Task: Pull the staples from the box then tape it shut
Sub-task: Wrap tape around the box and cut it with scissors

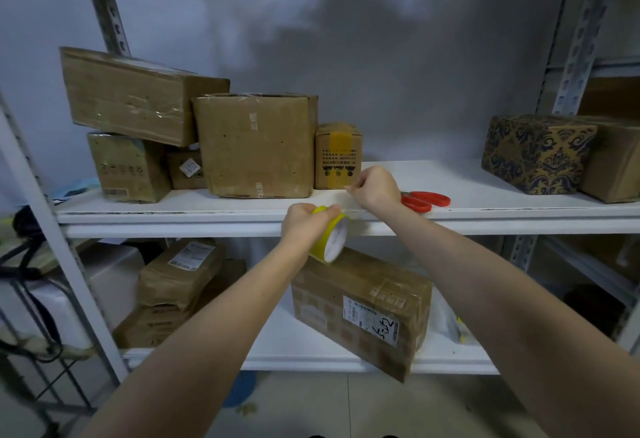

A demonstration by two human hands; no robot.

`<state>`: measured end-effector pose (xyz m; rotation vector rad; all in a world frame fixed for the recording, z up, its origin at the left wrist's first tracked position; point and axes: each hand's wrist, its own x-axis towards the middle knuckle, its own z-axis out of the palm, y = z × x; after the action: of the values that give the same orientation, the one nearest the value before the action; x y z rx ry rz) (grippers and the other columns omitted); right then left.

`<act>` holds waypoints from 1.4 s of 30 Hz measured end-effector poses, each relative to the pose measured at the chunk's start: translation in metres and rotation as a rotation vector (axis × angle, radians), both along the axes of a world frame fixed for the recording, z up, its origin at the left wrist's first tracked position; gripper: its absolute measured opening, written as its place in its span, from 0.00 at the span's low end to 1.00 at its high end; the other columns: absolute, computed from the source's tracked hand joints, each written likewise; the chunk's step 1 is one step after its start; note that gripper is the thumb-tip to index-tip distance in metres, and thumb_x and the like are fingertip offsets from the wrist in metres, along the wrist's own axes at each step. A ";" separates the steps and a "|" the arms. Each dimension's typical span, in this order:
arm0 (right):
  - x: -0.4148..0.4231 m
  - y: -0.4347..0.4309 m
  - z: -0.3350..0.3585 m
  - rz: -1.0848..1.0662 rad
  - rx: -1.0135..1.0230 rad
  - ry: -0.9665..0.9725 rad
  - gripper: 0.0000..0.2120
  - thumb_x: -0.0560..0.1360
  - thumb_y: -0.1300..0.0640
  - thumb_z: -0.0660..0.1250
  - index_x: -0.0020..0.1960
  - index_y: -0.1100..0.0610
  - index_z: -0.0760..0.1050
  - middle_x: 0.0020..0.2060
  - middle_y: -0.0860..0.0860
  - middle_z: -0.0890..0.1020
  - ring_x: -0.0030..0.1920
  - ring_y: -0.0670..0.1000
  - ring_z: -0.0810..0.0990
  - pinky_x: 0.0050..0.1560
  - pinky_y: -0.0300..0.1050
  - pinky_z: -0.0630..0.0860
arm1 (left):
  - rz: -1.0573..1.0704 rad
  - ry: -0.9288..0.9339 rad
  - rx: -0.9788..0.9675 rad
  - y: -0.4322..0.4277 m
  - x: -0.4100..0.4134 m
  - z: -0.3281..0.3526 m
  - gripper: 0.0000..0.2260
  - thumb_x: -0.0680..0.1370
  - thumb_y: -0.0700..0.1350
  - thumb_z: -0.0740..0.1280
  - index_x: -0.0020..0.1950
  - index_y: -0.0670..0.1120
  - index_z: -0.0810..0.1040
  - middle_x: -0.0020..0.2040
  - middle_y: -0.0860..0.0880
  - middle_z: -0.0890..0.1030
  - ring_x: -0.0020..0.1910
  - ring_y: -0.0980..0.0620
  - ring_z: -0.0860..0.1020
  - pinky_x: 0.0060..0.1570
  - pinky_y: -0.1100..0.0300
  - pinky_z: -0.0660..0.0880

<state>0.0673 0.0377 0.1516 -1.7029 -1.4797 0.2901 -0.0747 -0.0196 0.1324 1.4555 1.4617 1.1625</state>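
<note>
Hovering before the shelf point(207, 210), a tape roll point(333, 236) is gripped by the left hand point(300, 224), its loose end point(347, 195) pinched by the right hand point(375, 186).

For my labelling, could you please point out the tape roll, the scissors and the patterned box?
Yellow tape roll point(331, 237), head view, white core face.
Red-handled scissors point(433, 198), head view, upper red handle.
Patterned box point(535, 157), head view, front face.

Cardboard boxes point(256, 146) fill the upper shelf's point(433, 178) left end, scissors point(427, 199) lie near its front edge right of the middle, and two boxes point(540, 153) sit at its right end. Before that edge the left hand point(301, 226) holds a tape roll point(332, 236), and the right hand point(377, 186) pinches its strip point(347, 203) just above. Below, a box point(360, 309) lies on the lower shelf point(277, 344).
</note>
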 end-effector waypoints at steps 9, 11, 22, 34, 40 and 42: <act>-0.013 0.002 0.002 0.009 -0.072 -0.491 0.08 0.74 0.54 0.67 0.44 0.58 0.73 0.42 0.55 0.79 0.47 0.58 0.79 0.40 0.46 0.71 | 0.016 0.020 -0.093 0.007 -0.005 -0.021 0.18 0.73 0.53 0.70 0.32 0.48 0.66 0.34 0.48 0.68 0.38 0.48 0.69 0.42 0.58 0.63; -0.017 0.002 0.004 -0.023 -0.088 -0.609 0.06 0.76 0.55 0.66 0.48 0.57 0.72 0.49 0.56 0.77 0.50 0.58 0.76 0.43 0.47 0.70 | 0.004 0.011 -0.105 0.004 -0.004 -0.022 0.15 0.74 0.53 0.70 0.34 0.47 0.70 0.35 0.47 0.71 0.35 0.51 0.70 0.42 0.58 0.65; 0.005 -0.014 -0.017 0.106 0.064 -0.699 0.16 0.74 0.68 0.60 0.56 0.56 0.79 0.55 0.56 0.79 0.55 0.59 0.77 0.50 0.48 0.74 | 0.091 -0.010 0.001 0.004 -0.005 -0.038 0.17 0.74 0.58 0.68 0.34 0.48 0.70 0.34 0.47 0.73 0.38 0.46 0.72 0.41 0.56 0.68; 0.046 -0.083 -0.164 0.153 0.228 -0.432 0.17 0.69 0.58 0.68 0.58 0.56 0.72 0.55 0.52 0.73 0.56 0.54 0.73 0.55 0.49 0.73 | 0.426 -0.183 -0.135 -0.011 0.009 -0.124 0.21 0.83 0.50 0.50 0.68 0.38 0.68 0.68 0.39 0.70 0.66 0.39 0.69 0.64 0.50 0.65; 0.081 -0.055 -0.193 0.060 -0.375 -0.468 0.52 0.61 0.33 0.73 0.74 0.56 0.54 0.74 0.57 0.52 0.75 0.58 0.50 0.73 0.58 0.53 | 0.253 0.085 -0.307 0.015 0.012 -0.153 0.14 0.77 0.38 0.58 0.59 0.34 0.73 0.56 0.32 0.76 0.54 0.35 0.76 0.44 0.53 0.71; 0.091 -0.042 -0.190 0.113 -0.539 -0.464 0.59 0.58 0.32 0.75 0.77 0.52 0.47 0.77 0.57 0.43 0.77 0.58 0.40 0.73 0.62 0.44 | 0.199 0.081 -0.354 0.021 0.017 -0.157 0.13 0.77 0.41 0.59 0.58 0.37 0.75 0.48 0.34 0.77 0.43 0.39 0.75 0.43 0.55 0.70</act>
<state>0.1587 -0.0045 -0.0383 -2.2229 -1.9659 0.3995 -0.0578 0.0012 -0.0244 1.1436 1.7972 0.9075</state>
